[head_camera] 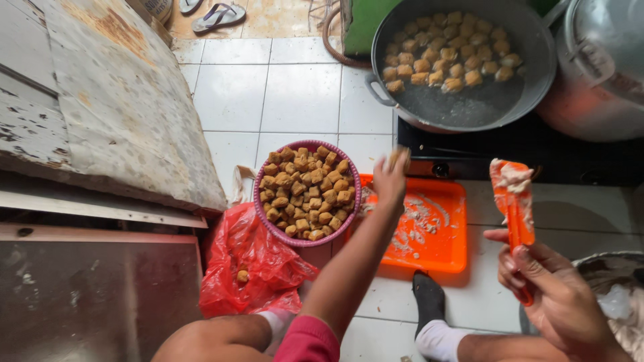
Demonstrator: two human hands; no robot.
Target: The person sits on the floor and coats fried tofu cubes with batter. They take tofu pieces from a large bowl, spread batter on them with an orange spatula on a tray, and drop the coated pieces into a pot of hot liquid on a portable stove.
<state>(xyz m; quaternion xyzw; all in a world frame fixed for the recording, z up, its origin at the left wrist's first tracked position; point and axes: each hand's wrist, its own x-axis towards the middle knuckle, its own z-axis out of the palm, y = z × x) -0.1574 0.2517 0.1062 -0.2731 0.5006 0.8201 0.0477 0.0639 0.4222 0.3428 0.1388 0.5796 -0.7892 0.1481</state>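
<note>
Nearest the camera: a knee with a pink-red sleeve [307,340] at bottom edge, and a foot in a black-and-white sock [429,315] on the white tiled floor [302,94]. The right hand [560,298] has fingers wrapped around the handle of a flat orange plastic spatula [515,204], blade up, smeared with pale paste at the tip. The left hand [390,177] is stretched forward, fingers closed on a small golden-brown fried tofu cube [397,157], blurred, held above the gap between the round pink plastic basket [258,184] heaped with such cubes and the paste-streaked square orange plastic tray [451,258]. Judged: the cube is light, spongy, probably greasy and easy to crush, so a gentle pinch on opposite faces suits it; the spatula is stiff, and the clean lower handle is the place to hold. Beyond: a grey metal wok [533,40] with more cubes in oil on a black stove [537,151]. A crumpled red plastic bag [248,265] lies under the basket.
</note>
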